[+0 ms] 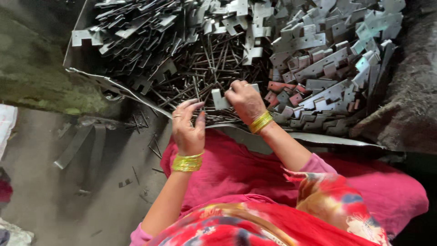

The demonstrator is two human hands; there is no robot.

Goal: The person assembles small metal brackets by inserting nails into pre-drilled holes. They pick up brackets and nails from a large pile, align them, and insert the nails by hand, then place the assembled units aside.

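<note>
My right hand (pixel 245 101) grips a small notched grey metal plate (pixel 220 99) just above a heap of thin dark metal pins (pixel 207 73). My left hand (pixel 187 125) hovers beside it at the near edge of the pile, fingers pinched together as if holding a thin pin, which is too small to make out. Both wrists wear yellow bangles. Stamped grey metal plates (pixel 327 59) are piled to the right and across the back.
The parts lie in a large bent sheet-metal tray (pixel 318 139) in front of my red-clothed lap. On the dusty floor at left lie metal strips (pixel 77 143) and stray pins. A dark mound (pixel 409 100) borders the right.
</note>
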